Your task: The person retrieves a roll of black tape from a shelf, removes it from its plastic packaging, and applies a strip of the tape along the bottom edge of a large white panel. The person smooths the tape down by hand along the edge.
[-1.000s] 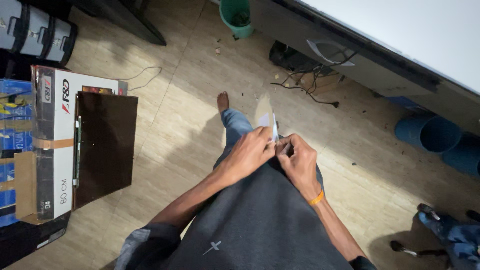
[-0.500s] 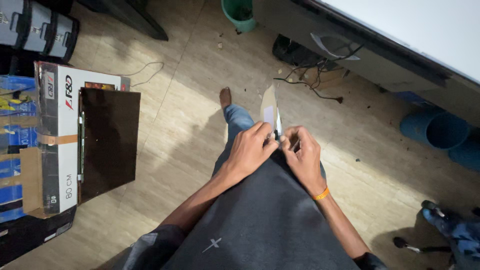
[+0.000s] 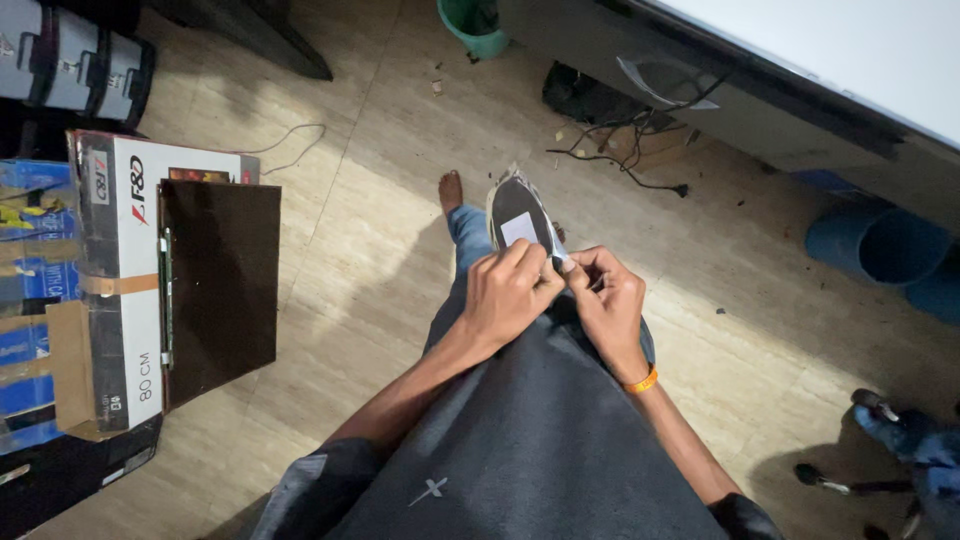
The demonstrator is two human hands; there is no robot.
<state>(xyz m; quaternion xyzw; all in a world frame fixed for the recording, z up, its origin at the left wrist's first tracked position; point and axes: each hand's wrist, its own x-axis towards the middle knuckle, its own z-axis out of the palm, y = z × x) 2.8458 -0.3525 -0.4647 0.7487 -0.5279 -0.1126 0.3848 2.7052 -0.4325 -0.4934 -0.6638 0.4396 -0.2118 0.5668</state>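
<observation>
Beige plank flooring (image 3: 380, 200) lies below me. My left hand (image 3: 508, 292) and right hand (image 3: 608, 305) both pinch a dark oval piece with a white label (image 3: 520, 220), held above my knee, beside a cardboard box (image 3: 115, 280).

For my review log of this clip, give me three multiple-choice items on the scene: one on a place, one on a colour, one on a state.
1. Where does the dark flat panel lie?
A. on the cardboard box
B. in the green bucket
C. on the person's lap

2. What colour is the wristband on the right hand?
A. blue
B. orange
C. white

3. How is the dark oval piece with its white label held?
A. lying loose on the floor
B. by the left hand alone
C. by both hands

Answers: 1 A, the panel rests across the box top. 2 B, the band shows orange. 3 C, fingers of both hands meet at its lower end.
</observation>
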